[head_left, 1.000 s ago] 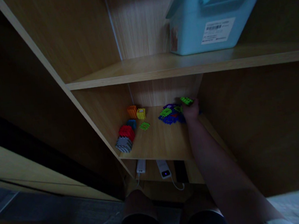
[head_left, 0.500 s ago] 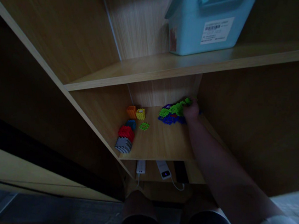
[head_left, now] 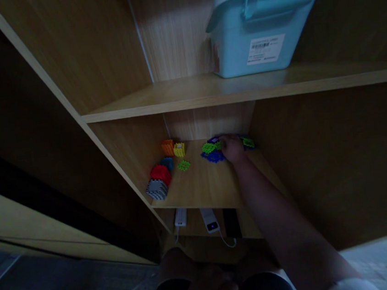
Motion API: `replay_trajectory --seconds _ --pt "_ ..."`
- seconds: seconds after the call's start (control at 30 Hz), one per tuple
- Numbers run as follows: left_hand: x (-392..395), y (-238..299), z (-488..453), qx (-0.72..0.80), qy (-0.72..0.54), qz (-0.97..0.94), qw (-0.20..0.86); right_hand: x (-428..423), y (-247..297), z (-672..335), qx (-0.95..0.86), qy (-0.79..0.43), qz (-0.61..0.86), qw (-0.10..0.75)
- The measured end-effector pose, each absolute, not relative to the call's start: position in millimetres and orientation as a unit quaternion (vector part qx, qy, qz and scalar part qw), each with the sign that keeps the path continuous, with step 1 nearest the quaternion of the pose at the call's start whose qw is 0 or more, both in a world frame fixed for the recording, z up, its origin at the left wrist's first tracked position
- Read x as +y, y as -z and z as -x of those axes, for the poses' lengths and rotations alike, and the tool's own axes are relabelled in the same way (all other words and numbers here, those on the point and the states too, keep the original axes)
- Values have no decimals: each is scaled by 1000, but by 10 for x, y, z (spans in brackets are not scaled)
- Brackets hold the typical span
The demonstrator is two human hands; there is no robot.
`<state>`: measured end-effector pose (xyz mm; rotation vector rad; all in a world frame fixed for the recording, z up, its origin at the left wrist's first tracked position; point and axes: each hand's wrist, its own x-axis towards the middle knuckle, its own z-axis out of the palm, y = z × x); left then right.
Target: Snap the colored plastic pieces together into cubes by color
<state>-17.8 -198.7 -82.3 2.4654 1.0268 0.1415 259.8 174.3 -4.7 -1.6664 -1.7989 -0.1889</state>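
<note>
My right hand (head_left: 232,148) is inside the middle compartment, its fingers curled down on a pile of flat interlocking plastic pieces. Green pieces (head_left: 211,147) and blue pieces (head_left: 213,156) show to its left, and another green piece (head_left: 247,142) lies to its right. The hand covers the middle of the pile, and its fingertips are hidden. A single green piece (head_left: 183,165) lies apart on the shelf. Stacks of the same kind stand at left: orange (head_left: 168,147), yellow (head_left: 179,149), blue (head_left: 167,163), red (head_left: 160,174) and grey (head_left: 157,189). My left hand (head_left: 210,288) is low between my knees, its fingers too dark to make out.
A light blue lidded bin (head_left: 251,33) with a label stands on the upper shelf (head_left: 181,93). Below the middle shelf (head_left: 201,188) are a white power strip (head_left: 181,217), a white device (head_left: 209,220) with a lit display and cable, and a black flat object (head_left: 231,223).
My right hand has moved left across the pile, and the green pieces beside it sit lower. My left hand has come into view at the bottom. The view has shifted slightly.
</note>
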Motion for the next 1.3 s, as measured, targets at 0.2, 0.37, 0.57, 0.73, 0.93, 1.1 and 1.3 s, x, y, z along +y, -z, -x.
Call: replay_trajectory --seconds 0.2,0.37,0.57,0.73,0.93,1.1,1.3 --pt "-1343 144 -105 456 -300 -837 37 1674 37 -2556 -644 36 707 290" --pt "-464 -13 -219 591 -270 -759 -28 1666 -74 -2643 -592 -6 720 363" --pt "249 66 -237 684 -177 -706 -39 1606 -126 -2633 -538 30 738 407" --pt "408 54 -220 603 -205 -771 -7 1591 -113 -2330 -724 48 550 413" --pt "433 71 -161 604 -288 -743 21 1537 36 -1875 -896 0 368 249" --pt "419 45 -178 620 -282 -732 14 1489 58 -1828 -891 6 385 242" --pt "396 30 -168 606 -284 -742 40 1485 55 -1862 -869 -19 409 277"
